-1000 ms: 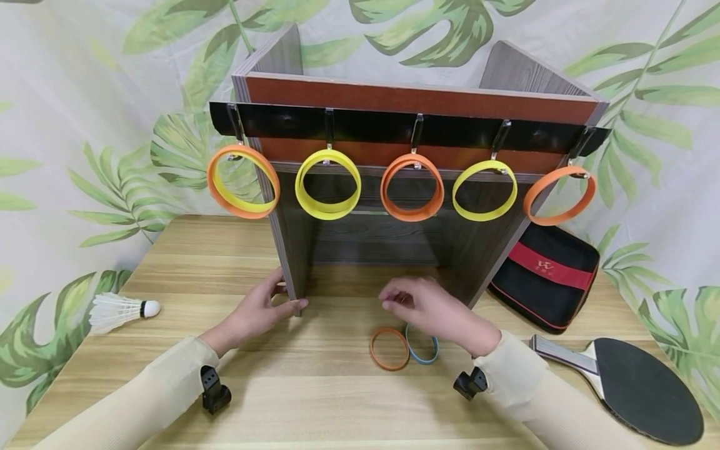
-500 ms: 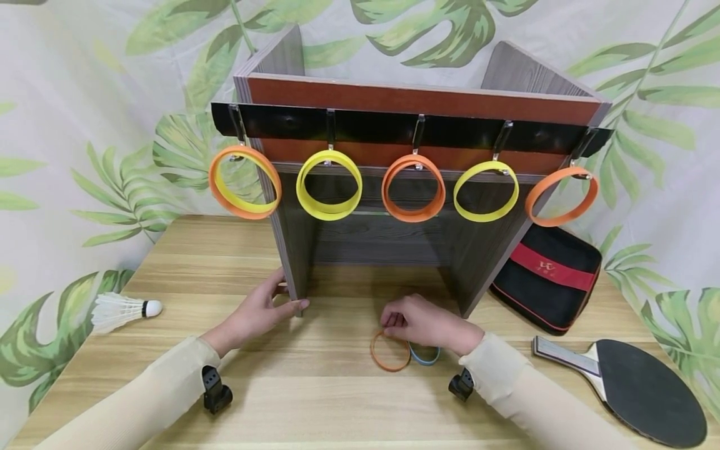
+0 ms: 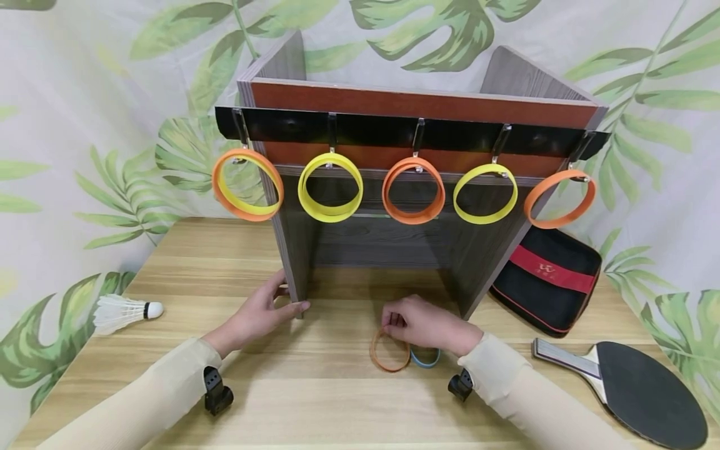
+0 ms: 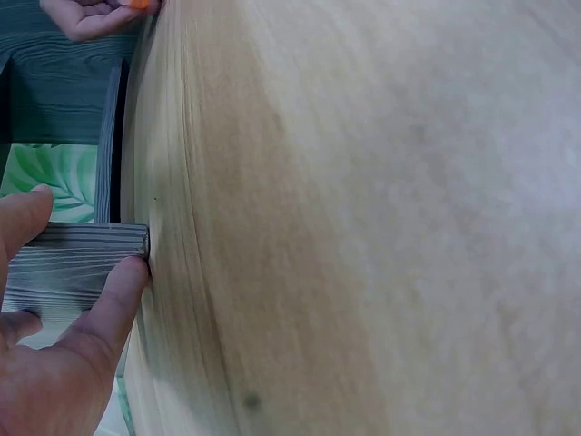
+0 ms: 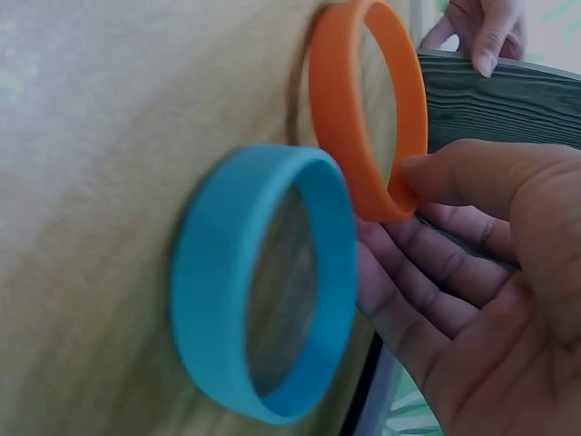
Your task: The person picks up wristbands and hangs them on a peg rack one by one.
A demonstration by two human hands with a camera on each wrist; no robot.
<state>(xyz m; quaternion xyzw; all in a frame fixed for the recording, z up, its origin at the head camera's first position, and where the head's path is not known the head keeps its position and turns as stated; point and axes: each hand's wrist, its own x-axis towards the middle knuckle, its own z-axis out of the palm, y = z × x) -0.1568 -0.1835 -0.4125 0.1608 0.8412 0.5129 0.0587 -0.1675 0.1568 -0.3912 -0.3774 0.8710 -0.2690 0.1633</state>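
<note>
My left hand point(image 3: 254, 320) grips the front edge of the grey wood-grain stand's left side panel point(image 3: 294, 265) near its foot. In the left wrist view, the thumb and fingers lie on both sides of that panel point(image 4: 82, 241). Low over the table, my right hand point(image 3: 426, 325) pinches an orange silicone wristband point(image 5: 338, 100) between thumb and fingers at its rim. A blue wristband point(image 5: 218, 282) lies beside it on the table, partly hidden by the right hand in the head view.
Orange and yellow wristbands, such as the yellow one point(image 3: 304, 203), hang from hooks on the stand's black rail point(image 3: 374, 130). A shuttlecock point(image 3: 120, 312) lies left. To the right are a black-and-red case point(image 3: 542, 281) and a table tennis bat point(image 3: 647, 394).
My right hand has come down and slightly toward me, and now pinches the orange wristband's far rim. My left hand keeps its hold on the panel.
</note>
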